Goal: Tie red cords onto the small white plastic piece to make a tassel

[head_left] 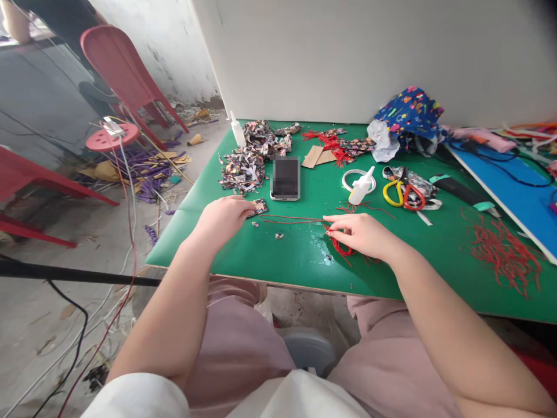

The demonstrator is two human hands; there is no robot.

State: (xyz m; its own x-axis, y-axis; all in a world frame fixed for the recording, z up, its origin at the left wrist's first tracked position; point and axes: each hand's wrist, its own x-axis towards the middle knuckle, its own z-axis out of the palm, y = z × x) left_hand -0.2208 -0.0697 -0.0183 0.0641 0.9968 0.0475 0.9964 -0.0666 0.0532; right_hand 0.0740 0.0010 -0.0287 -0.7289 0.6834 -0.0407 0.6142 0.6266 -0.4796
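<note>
On the green tabletop, my left hand (226, 217) has its fingers closed on a small dark floral fabric piece (260, 207), whose right end pokes out. Two thin red strands (296, 220) stretch from near that piece to my right hand (361, 233). The right fingertips are pinched on red cord, with a loose coil of red cord (342, 247) lying below them. A phone (285, 179) with a blurred screen lies between and beyond the hands. Just past my right hand, a white squeeze bottle (361, 187) stands by a white ring (347, 181).
A floral scrap pile (243, 168) and another white bottle (237, 132) sit back left. Scissors (404, 194) with yellow and red handles, a black-and-teal cutter (461, 191) and tangled red cords (505, 249) lie right. Red chairs (119, 69) stand left.
</note>
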